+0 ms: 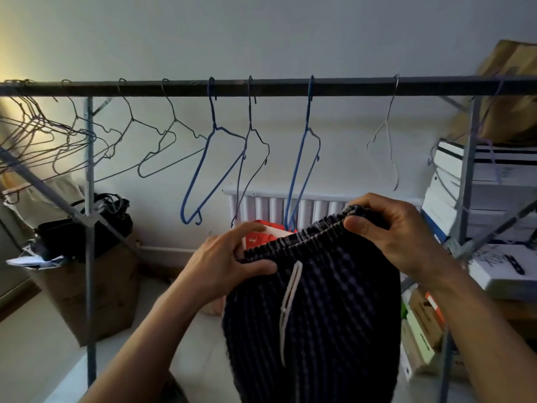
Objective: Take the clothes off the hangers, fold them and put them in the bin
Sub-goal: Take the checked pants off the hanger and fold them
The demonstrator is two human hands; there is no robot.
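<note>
Since an elastic waistband is the firmest edge to hold, both hands grip the dark checked trousers there, close to the body and at chest height. The left hand pinches one end, with the thumb on the front and the fingers behind. The right hand curls its fingers over the other end and bunches the cloth. Held this way the trousers hang open and flat from the top, which I judge is the stance for starting a fold. The white drawstring dangles down the front. The legs run out of view below, so their length cannot be told.

The trousers are free of any hanger and hang in the air below the rail, touching nothing but the hands. Beyond them the wire hangers on the rail are all bare, among them two blue hangers, so this looks like the last piece to deal with.

Behind the waistband, a red and white bag stands low, in front of the white radiator. On the left a cardboard box has a black bag on top, and on the right boxes are stacked. No bin shows plainly, and I cannot tell whether the cardboard box serves as one.
</note>
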